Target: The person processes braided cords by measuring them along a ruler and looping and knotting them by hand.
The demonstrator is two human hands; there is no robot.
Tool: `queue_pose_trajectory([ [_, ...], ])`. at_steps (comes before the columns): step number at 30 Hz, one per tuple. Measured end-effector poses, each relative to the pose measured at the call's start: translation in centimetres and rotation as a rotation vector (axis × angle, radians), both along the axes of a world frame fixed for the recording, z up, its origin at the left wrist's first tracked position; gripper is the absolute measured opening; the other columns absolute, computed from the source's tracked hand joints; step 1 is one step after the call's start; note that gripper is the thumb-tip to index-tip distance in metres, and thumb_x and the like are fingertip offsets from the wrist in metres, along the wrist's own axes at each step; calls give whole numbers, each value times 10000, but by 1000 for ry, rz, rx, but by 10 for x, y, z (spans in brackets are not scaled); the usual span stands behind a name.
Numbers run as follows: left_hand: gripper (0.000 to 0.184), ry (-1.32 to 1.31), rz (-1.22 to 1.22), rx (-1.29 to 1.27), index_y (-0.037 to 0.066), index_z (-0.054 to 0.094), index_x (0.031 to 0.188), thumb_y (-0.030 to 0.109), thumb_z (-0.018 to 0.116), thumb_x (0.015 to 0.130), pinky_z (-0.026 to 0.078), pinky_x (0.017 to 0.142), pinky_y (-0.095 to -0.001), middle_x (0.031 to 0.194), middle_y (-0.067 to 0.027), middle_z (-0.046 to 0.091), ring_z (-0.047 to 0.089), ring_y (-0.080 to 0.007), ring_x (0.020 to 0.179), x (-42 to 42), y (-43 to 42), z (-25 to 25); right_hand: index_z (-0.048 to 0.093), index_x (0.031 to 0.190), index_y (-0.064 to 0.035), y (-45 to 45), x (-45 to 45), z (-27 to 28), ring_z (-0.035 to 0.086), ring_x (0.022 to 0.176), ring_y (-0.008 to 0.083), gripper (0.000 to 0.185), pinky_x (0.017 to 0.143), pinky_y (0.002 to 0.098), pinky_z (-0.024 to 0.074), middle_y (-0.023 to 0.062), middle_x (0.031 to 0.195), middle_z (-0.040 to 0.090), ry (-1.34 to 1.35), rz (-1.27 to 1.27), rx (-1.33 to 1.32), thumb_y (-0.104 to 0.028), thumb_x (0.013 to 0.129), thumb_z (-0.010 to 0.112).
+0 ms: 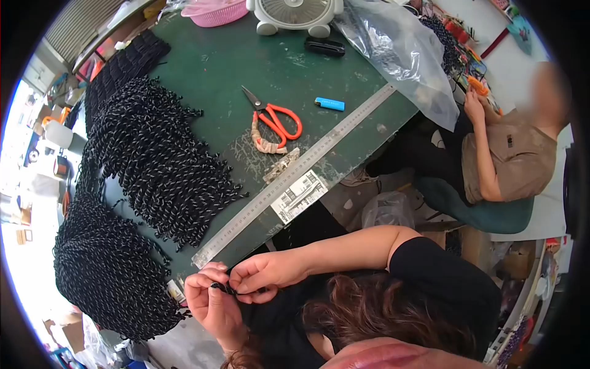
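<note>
Near the table's front edge, my left hand (212,304) and my right hand (261,278) meet. Between them is a short piece of black cord (222,287), pinched by the fingers of both hands; my fingers partly cover it. A large bundle of black cords with white flecks (166,166) lies on the green table (221,67), left of and beyond my hands. Another bundle of the same cords (104,270) hangs over the table's left side. A steel ruler (295,175) lies along the front edge, its near end just above my hands.
Orange-handled scissors (273,120), a blue lighter (330,104) and a black case (324,47) lie on the table. A fan (295,15), a pink basket (215,12) and a plastic sheet (399,55) are farther back. A seated person (510,147) at right holds something orange.
</note>
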State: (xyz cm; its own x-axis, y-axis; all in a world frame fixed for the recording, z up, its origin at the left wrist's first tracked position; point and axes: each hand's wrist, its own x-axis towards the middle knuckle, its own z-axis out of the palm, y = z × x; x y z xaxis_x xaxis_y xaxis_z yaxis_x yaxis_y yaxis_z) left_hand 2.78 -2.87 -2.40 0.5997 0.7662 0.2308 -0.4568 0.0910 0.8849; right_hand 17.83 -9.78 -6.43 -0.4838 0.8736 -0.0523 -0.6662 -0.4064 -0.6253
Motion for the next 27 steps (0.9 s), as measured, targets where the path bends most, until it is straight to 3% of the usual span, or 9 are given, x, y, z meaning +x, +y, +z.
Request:
queue_pose_trajectory([
  [3, 118, 1, 78, -71, 28, 488, 945, 75, 586, 899, 381, 922, -367, 932, -105, 549, 479, -214, 920, 3, -1, -5, 545, 1002, -63, -3, 0, -1, 466, 645, 40, 102, 553, 182, 344, 5, 882, 614, 116, 30, -98, -159, 967, 549],
  [6, 101, 10, 137, -115, 31, 487, 929, 50, 580, 894, 393, 870, -341, 901, -100, 557, 485, -202, 873, 3, -1, -11, 564, 983, -54, -2, 3, 0, 496, 636, 48, 107, 551, 198, 386, -6, 813, 612, -234, -159, -86, -155, 952, 579],
  [9, 81, 31, 194, -138, 34, 484, 936, 3, 551, 904, 399, 822, -297, 890, -96, 550, 481, -184, 851, 2, 1, -19, 586, 971, -45, -2, 3, -14, 527, 661, 50, 100, 582, 207, 423, -2, 805, 615, -392, -336, 51, -137, 935, 603],
  [11, 98, -1, 196, -340, 61, 487, 938, -31, 520, 923, 404, 699, -227, 891, -75, 555, 482, -122, 749, -2, 3, -24, 612, 962, -33, -2, 0, -2, 558, 698, 51, 94, 622, 217, 458, 3, 796, 618, -548, -423, 110, -116, 920, 625],
  [13, 112, -205, 9, -583, 85, 494, 942, -27, 497, 950, 370, 567, -187, 902, -54, 571, 452, -63, 628, -5, 8, -29, 629, 966, -24, -5, 5, 4, 572, 722, 53, 96, 647, 219, 473, 4, 801, 622, -695, -450, 157, -105, 914, 634],
  [17, 135, -387, 14, -853, 89, 560, 1056, 6, 504, 965, 384, 535, -186, 1022, -78, 618, 433, -49, 580, 4, 5, -29, 625, 976, -10, -4, 1, 8, 565, 720, 54, 94, 653, 206, 464, -3, 810, 617, -600, -445, 88, -87, 924, 616],
  [20, 184, -275, 76, -763, 72, 571, 1123, 7, 526, 956, 447, 589, -191, 1065, -93, 621, 518, -71, 632, 6, 4, -32, 619, 982, -4, -1, 9, 12, 557, 730, 52, 91, 660, 199, 459, 0, 836, 616, -587, -430, 51, -76, 929, 606],
  [23, 153, 36, 190, -445, 15, 601, 1072, -20, 567, 927, 508, 673, -212, 1023, -86, 614, 601, -107, 731, 6, -1, -32, 613, 988, 2, 2, 17, 16, 549, 740, 50, 88, 667, 192, 453, 4, 862, 615, -601, -479, 7, -65, 935, 595],
  [27, 83, 137, 158, -203, -38, 630, 967, -52, 614, 887, 530, 701, -223, 971, -74, 599, 629, -126, 785, 2, -6, -42, 612, 989, 1, 2, 15, 20, 550, 745, 53, 95, 665, 195, 452, 2, 877, 614, -629, -482, 44, -79, 937, 602],
])
